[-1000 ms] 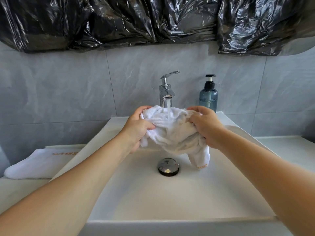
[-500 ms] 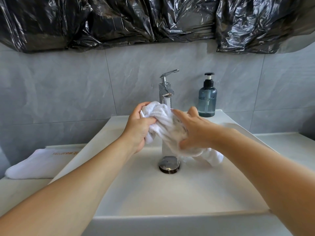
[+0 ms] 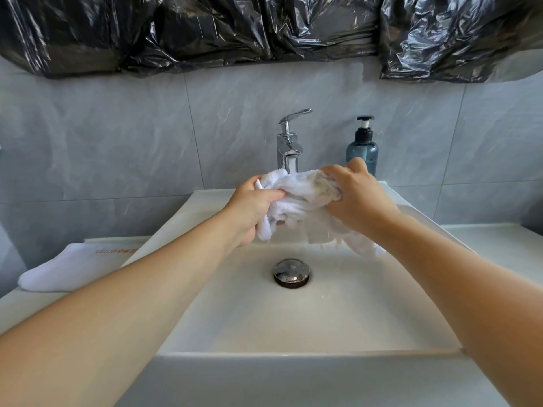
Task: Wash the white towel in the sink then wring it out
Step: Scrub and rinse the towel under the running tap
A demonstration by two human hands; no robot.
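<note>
The white terry towel point(image 3: 302, 192), wet and bunched into a thick wad, is held up over the white rectangular ceramic sink point(image 3: 293, 356), directly under the spout of the chrome single-lever tap point(image 3: 289, 145). A thin stream of water runs from the spout onto the top of the wad. The left hand point(image 3: 252, 207) has its fingers and thumb curled tight round the towel's left end, with a short fold of cloth hanging out below the fist. The right hand point(image 3: 357, 198) grips the right end from above, fingers wrapped over the cloth, and a longer tail of towel trails down beneath that wrist toward the basin's right wall. A greyish, darker patch shows on the cloth just by the right hand's fingertips. Drops fall from the lower folds into the basin.

Below the hands, near the middle of the basin floor, sits the round chrome drain plug point(image 3: 291, 273); the towel hangs well above it and does not touch it. Just right of the tap, behind the right hand, stands a blue-tinted translucent pump bottle with a black dispenser head point(image 3: 363, 142). On the pale counter to the left of the sink lies a second folded white cloth with faint orange lettering point(image 3: 70, 268). Crinkled black plastic sheeting point(image 3: 264, 27) hangs across the top of the grey tiled wall point(image 3: 102, 142)
</note>
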